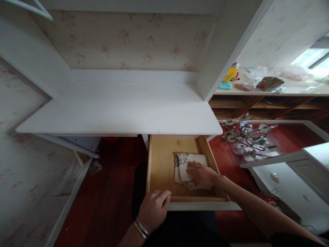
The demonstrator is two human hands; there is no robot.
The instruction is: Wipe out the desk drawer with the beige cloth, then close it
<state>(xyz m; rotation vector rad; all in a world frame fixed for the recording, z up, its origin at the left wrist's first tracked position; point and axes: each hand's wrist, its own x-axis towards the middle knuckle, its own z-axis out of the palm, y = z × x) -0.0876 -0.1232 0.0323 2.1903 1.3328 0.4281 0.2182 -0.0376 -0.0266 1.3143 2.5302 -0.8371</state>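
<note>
A wooden drawer (161, 163) stands pulled out from under the white desk. Inside it, toward the right, lies a folded cream cloth (183, 171) with a dark floral pattern along one corner. My right hand (202, 174) rests on this cloth, palm down with the fingers stretched out, covering part of it. At the drawer's front left corner, my left hand (155, 207) is closed over the edge, its fingers curled. A silver bangle circles the left wrist.
The white desktop (133, 109) extends above the drawer, framed by side panels. A chandelier (248, 135) lies on the red wooden floor to the right, near a white cabinet (290, 171). Behind, a shelf unit (246, 103) bears bags and a cardboard box (269, 83).
</note>
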